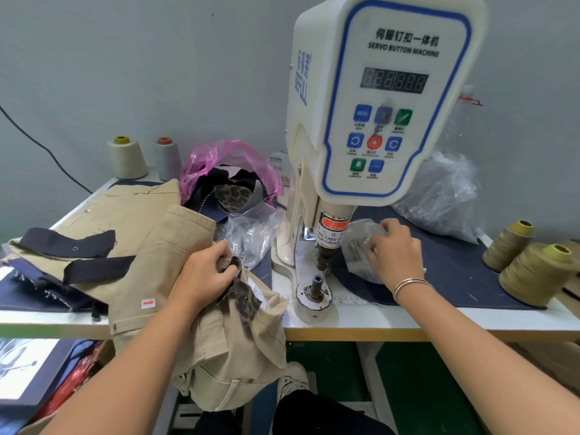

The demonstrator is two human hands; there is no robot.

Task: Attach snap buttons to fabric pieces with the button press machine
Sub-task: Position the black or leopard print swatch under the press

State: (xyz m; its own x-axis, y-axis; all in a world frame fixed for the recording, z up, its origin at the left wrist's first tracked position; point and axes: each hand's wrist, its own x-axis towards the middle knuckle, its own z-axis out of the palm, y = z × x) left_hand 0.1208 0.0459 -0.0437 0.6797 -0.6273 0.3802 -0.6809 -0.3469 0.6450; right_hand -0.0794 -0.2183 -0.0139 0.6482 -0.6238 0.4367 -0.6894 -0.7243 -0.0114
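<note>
**Hands split: fabric on the left, snap bag on the right**

Left hand (209, 267) curled round a small leopard-print fabric piece (241, 293), pinched between thumb and fingers, resting on the khaki garment (175, 246) draped over the table edge. Right hand (396, 250) laid over a small clear plastic bag (361, 246) just right of the press, fingers bent down into it; presumably fishing for a snap, though cannot tell whether anything is pinched yet. Silver bangles on that wrist.

Between the hands, the button press machine (386, 98), display dark. Upper punch (324, 255) raised, well apart from the lower die (314, 285); nothing visible between them, no fabric laid across the post.

Judged stage: loading, not pressing. Leopard piece held near the die but not yet on it; snap part not yet seated. Left to do: seat the snap, lay the fabric over the post, fire the press. One dark strip (67, 243) on the far left already shows a small metal ring, likely a finished or test snap; the khaki garment also carries metal studs. Count of pieces remaining impossible to tell.

Further out: pink plastic bag (219, 158) with dark and leopard scraps behind the garment, another clear bag (439, 189) at the back right, thread cones (127, 158) on the left rear, olive thread cones (533, 271) on the right, all on the white table (439, 321) with a navy cloth.
</note>
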